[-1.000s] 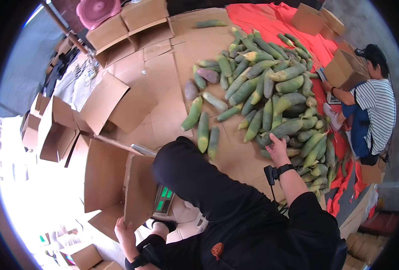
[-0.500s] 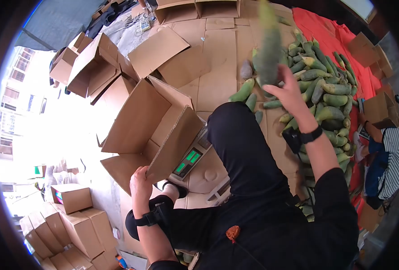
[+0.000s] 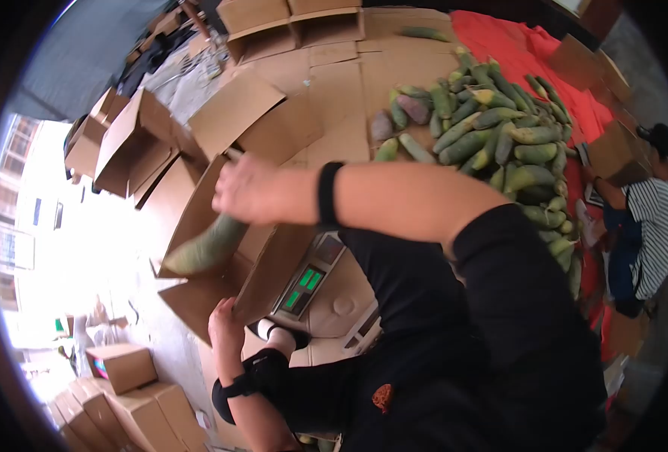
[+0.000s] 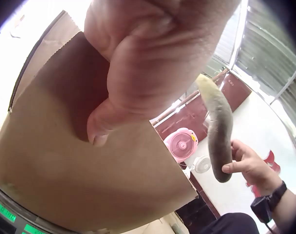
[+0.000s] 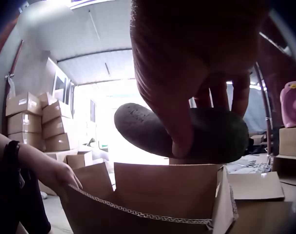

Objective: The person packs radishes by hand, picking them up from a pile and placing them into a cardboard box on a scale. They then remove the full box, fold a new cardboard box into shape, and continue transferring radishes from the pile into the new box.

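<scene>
The right hand grips a long green vegetable over the open cardboard box in the head view. In the right wrist view, that hand holds the dark vegetable crosswise, thumb on the near side. The left hand pinches the box's near edge, its thumb lying on the cardboard in the left wrist view. Beside the box, a scale shows green digits. A large pile of green vegetables lies on the right.
More open boxes stand behind and left, with further boxes at the lower left. A red cloth lies beyond the pile. Another person in a striped shirt is at the far right. The wearer's dark-clothed knee is beside the scale.
The right hand has gone from the pile, lifting one vegetable and carrying it left over the box. The left hand has stayed at the box edge. The head view has shifted.
</scene>
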Motion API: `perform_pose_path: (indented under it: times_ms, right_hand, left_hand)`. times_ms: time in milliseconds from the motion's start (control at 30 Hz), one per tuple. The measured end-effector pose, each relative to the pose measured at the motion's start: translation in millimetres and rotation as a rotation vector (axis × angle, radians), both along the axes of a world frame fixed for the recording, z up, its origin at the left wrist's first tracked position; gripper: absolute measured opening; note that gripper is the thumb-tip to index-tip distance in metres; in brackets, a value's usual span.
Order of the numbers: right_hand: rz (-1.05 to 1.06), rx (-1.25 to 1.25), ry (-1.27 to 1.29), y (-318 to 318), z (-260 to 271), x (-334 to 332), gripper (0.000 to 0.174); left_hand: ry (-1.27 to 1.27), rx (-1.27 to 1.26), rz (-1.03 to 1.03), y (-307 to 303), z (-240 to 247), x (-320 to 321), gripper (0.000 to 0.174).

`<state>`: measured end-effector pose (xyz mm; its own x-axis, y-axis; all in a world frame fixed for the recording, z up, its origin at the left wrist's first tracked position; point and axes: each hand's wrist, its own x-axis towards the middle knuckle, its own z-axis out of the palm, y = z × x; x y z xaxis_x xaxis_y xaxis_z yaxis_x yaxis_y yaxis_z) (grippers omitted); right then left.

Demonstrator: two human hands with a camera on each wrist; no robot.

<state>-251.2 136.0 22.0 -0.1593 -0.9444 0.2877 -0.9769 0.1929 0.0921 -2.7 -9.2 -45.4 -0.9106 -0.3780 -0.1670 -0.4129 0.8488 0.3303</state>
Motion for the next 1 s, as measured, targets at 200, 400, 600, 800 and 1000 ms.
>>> perform_pose_path:
  times_ms: [200, 400, 600, 800, 1000]
  right_hand:
    - [0.074, 0.492, 0.025, -55.6, -49.8, 33.9, 0.028]
    - [0.038, 0.739, -0.123, -104.4, -70.2, 56.5, 0.037]
    - [-0.050, 0.866, -0.285, -124.5, -108.4, 48.0, 0.036]
    - [-0.154, 0.654, -0.575, -87.1, -100.2, 43.3, 0.035]
    - [0.060, 0.365, -0.577, -73.0, -63.6, 31.9, 0.023]
  left_hand:
    - [0.026, 0.037, -0.041, -4.1, -1.8, -1.7, 0.024]
    - [0.017, 0.029, -0.040, 1.9, 3.6, -4.9, 0.022]
    - [0.009, 0.091, -0.007, -0.3, 2.8, -5.9, 0.021]
    - [0.018, 0.124, -0.024, 0.0, 3.3, -6.1, 0.023]
    - [-0.019, 0.070, -0.034, -4.2, -1.6, -6.2, 0.023]
